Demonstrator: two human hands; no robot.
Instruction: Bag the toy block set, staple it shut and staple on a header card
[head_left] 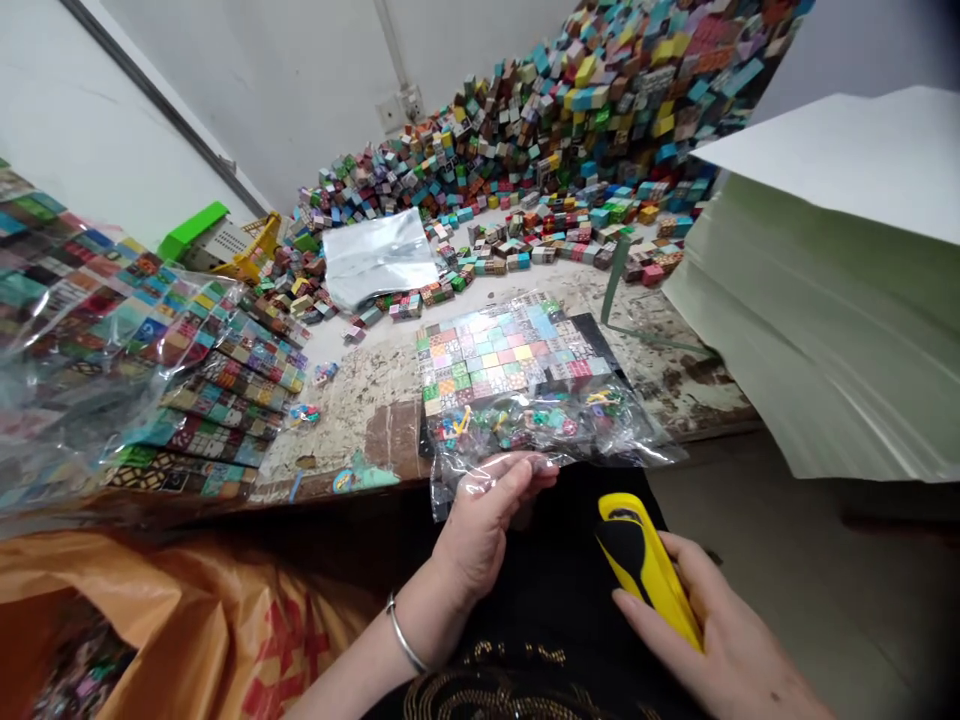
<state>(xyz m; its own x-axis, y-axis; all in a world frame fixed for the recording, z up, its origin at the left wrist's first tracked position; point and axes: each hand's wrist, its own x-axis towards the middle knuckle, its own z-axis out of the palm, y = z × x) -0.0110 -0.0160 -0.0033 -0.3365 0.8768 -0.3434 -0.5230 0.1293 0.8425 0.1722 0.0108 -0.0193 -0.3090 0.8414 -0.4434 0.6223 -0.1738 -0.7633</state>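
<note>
My left hand [487,525] pinches the near edge of a clear plastic bag [510,370] lying on the worn table. Inside the bag are flat rows of small patterned blocks, with several little colourful figures along the near side. A black sheet shows beneath the blocks. To the right, below the table edge, my right hand [697,620] is wrapped round a yellow and black handheld tool [649,570]. The tool does not touch the bag.
Loose blocks [480,150] are heaped along the wall. Packed bags of blocks [150,360] stand left, empty bags [379,255] behind. A white-green sheet stack [825,300] juts out right; an orange sack [187,620] is lower left.
</note>
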